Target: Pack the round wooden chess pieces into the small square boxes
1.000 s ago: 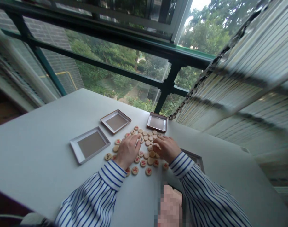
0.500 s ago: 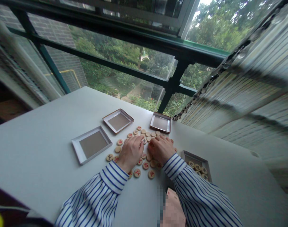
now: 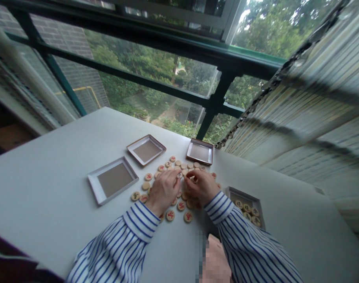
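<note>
Round wooden xiangqi pieces, some with red characters and several with plain faces up, lie spread over the white table around both hands. My left hand [image 3: 164, 190] is closed above them, with a black-marked xiangqi piece [image 3: 179, 175] at its thumb and fingertips. Just to the right, my right hand [image 3: 202, 185] has its thumb and index finger bent together over the pieces, its tips close to that piece; what they hold, if anything, is too small to make out. A red-marked piece [image 3: 188, 217] lies in front of the hands. Pieces under the palms are hidden.
A shallow box [image 3: 260, 208] with several black-marked pieces stands at the right. Box trays [image 3: 92, 188], [image 3: 132, 151] lie at the left, and another tray [image 3: 210, 157] sits at the back by the window. A pink object [image 3: 216, 255], partly pixelated, is near my right forearm.
My right hand has lifted and turned slightly, its thumb and index finger now showing in a pinch. My left hand has hardly moved.
</note>
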A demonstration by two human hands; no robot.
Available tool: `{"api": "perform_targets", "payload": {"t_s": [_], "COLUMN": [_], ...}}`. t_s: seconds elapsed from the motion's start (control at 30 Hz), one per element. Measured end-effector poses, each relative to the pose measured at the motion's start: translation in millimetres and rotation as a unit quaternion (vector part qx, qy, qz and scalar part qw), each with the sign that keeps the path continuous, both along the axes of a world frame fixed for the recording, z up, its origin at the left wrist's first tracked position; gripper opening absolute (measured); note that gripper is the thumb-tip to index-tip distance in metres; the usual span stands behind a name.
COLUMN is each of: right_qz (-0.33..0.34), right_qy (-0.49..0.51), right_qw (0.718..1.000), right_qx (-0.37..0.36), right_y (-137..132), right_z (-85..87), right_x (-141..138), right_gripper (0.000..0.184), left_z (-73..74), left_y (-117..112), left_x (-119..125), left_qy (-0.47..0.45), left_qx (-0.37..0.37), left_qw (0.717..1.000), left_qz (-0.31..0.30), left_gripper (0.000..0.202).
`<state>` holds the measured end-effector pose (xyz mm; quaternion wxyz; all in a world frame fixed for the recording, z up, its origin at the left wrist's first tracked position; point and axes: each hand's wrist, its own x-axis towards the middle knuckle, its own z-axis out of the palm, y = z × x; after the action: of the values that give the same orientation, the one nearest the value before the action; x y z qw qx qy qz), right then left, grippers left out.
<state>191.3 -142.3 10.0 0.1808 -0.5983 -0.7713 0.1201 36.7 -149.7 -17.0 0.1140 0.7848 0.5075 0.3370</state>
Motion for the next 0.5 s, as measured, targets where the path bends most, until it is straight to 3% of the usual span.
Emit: {"api": "perform_targets", "payload": {"t_s": [0.1,0.23,0.5], "right_qz": [-0.008,0.008,0.029], "right_qy": [0.163,0.316,0.358], "right_qw": [0.985,0.939,0.919], "right_qx": [-0.065,-0.137,-0.165], "right_y": [3.2,3.8,3.1], "right_z": [-1.2,1.9,5.4], "right_x": [4.2,5.0,6.0], "right_gripper": [0.02,0.025,0.024], "left_z": [2.2,5.6,7.2], "left_y": [-1.2,-3.7,-3.0], "left_x": [1.0,2.1,2.4], "left_qy": [-0.02,-0.044,-0.045], "left_qx": [0.006,0.012,0.016], "left_qw": [1.0,0.998,0.997], "left_qz": [-0.019,-0.045,-0.055], "left_gripper": [0.026,0.028,0.024]}}
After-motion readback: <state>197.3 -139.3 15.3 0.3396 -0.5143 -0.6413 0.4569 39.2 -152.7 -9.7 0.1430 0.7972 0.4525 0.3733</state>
